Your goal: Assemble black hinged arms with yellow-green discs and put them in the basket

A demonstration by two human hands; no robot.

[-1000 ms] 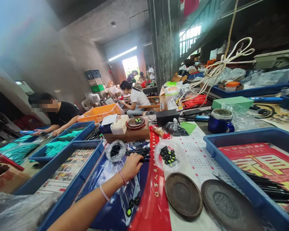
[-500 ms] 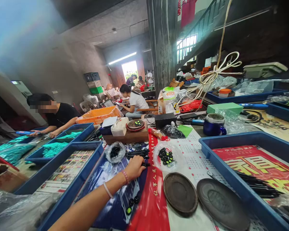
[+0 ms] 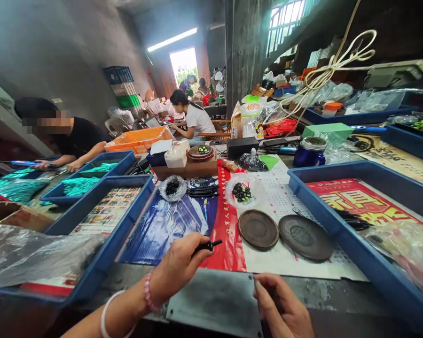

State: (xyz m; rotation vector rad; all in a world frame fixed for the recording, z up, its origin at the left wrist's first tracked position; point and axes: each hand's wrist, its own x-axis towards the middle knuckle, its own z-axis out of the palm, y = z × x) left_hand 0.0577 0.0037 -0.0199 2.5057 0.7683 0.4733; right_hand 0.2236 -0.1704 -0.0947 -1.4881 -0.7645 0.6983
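My left hand (image 3: 176,267) is raised over the table edge, pinching a small black rod-shaped piece (image 3: 207,246) between fingers and thumb. My right hand (image 3: 278,305) is at the bottom of the view, its curled fingers at the right edge of a flat grey metal plate (image 3: 215,300). I cannot tell whether those fingers hold anything. Beyond my hands lie a bundle of black sticks (image 3: 202,190), a clear bag of black and green-dotted pieces (image 3: 244,192), a clear bag of black parts (image 3: 172,188), and two round dark metal dishes (image 3: 258,230) (image 3: 305,237).
Blue trays stand on both sides: one with a printed sheet (image 3: 134,197) at left, a larger one (image 3: 338,188) at right. A crumpled plastic sheet (image 3: 31,253) lies at left. Two co-workers (image 3: 70,136) (image 3: 190,117) sit working beyond, and a blue mug (image 3: 308,152) stands farther back.
My left hand has moved back toward me from the black sticks, now holding a small black piece. My right hand and the metal plate have come into view as the view shifted.
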